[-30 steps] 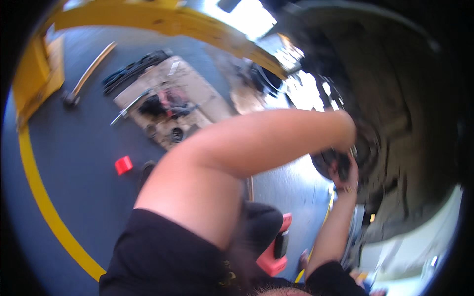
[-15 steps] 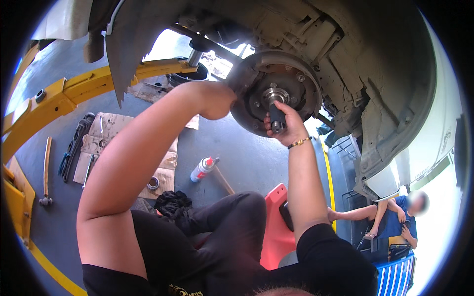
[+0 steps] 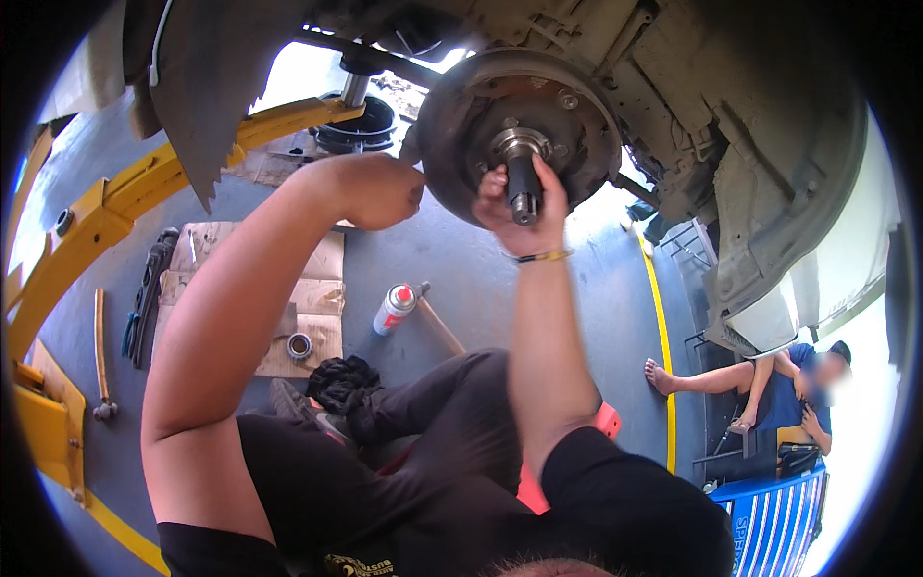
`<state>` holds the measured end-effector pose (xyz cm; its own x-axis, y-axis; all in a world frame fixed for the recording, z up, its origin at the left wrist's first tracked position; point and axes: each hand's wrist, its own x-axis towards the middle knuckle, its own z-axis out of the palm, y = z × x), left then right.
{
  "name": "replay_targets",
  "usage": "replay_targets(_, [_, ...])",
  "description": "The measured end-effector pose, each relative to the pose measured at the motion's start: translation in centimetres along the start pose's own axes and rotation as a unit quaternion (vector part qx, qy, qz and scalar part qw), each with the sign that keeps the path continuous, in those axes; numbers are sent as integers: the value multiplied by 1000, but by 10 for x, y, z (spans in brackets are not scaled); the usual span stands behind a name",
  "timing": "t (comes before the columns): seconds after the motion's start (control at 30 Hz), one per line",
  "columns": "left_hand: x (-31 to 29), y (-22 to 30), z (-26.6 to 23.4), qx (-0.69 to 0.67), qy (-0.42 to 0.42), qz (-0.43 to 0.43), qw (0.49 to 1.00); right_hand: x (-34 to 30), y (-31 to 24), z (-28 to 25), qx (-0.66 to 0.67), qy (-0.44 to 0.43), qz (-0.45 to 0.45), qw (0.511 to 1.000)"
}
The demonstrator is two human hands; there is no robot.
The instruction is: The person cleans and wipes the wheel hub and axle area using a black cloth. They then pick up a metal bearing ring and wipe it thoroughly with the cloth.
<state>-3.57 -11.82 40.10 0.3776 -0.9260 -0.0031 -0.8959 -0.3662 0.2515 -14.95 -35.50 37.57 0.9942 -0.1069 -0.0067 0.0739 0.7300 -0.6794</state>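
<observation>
A dark steel spindle with a narrower stepped tip sticks out toward me from the middle of a round, rusty brake backing plate. A bright metal collar surrounds its base. My right hand is closed round the spindle from below, the thumb on its right side and fingers on its left. My left hand is curled beside the plate's left edge; its fingers are mostly turned away, and anything they hold is hidden.
Overhead is the car's underbody. A yellow lift arm curves along the left. On the floor are a spray can, two hammers, cardboard and a bearing ring. Another person sits at the right.
The view has shifted, and the plate and spindle sit higher. My right hand has changed its grip, with more fingers showing left of the spindle. My left hand is farther from the plate's edge.
</observation>
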Motion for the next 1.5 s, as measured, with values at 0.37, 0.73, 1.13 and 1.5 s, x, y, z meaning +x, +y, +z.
replay_targets(0.37, [12, 9, -8, -4, 77, 58, 995, 35, 53, 6, 426, -268, -168, 848])
replay_targets(0.73, [-111, 78, -58, -364, 456, 303, 754, 12, 39, 11, 207, -151, -102, 961])
replay_targets(1.13, [-107, 76, -47, -401, 384, 296, 777, -12, -8, -1, -128, 134, -19, 983])
replay_targets(1.5, [-1, 55, -32, -296, 250, 95, 917, 40, 49, -3, 326, -172, -187, 911])
